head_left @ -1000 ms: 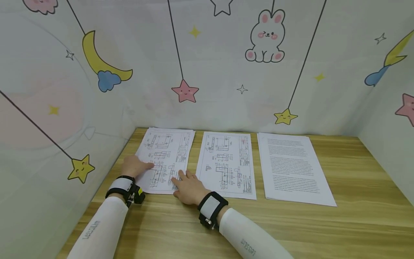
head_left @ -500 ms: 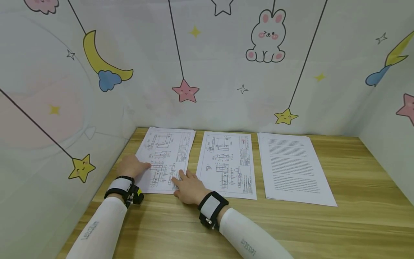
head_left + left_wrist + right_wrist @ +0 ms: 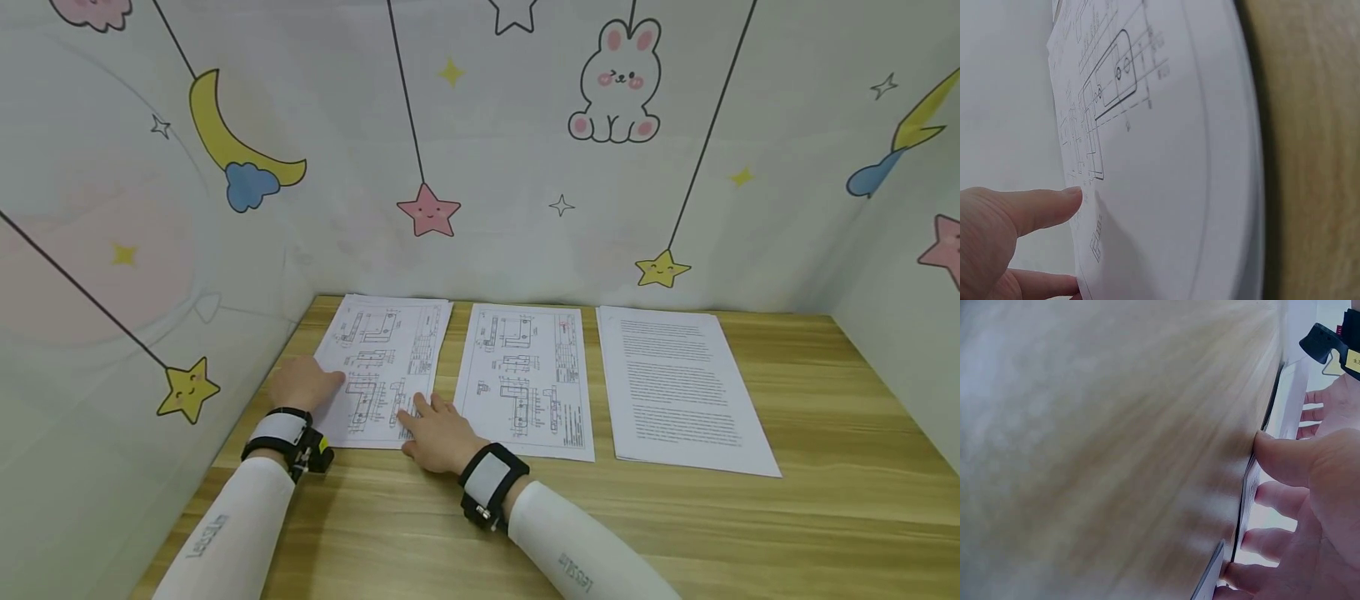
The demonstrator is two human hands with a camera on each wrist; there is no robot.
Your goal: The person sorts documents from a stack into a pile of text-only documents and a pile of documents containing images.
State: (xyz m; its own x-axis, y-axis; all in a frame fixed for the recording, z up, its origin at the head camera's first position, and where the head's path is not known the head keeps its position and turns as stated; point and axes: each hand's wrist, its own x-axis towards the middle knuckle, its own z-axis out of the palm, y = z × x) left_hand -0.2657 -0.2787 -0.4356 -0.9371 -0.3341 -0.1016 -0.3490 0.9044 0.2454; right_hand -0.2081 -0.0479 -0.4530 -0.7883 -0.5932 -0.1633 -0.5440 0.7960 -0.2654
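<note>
In the head view, a stack of printed technical drawings [image 3: 405, 350] lies at the left of the table. My left hand [image 3: 300, 385] rests at its left edge, thumb stretched over the top sheet. The left wrist view shows that thumb [image 3: 1047, 207] straight at the paper, with slightly curved sheet edges in front. My right hand [image 3: 442, 437] has its fingers spread, the tips touching the stack's lower right side. Seen from the right wrist, the thumb and fingers [image 3: 1285, 456] meet the paper edge low over the table. Neither hand visibly pinches a sheet.
A second drawing sheet [image 3: 525, 375] lies right of the stack, close to my right hand. Farther right is a pile of text pages [image 3: 675, 392]. All lie on a wooden table [image 3: 817, 425], with patterned cloth walls [image 3: 517, 167] behind and at both sides.
My left hand has slid slightly to the left, its thumb drawing back across the top sheet toward the edge. The right hand and the papers look unmoved.
</note>
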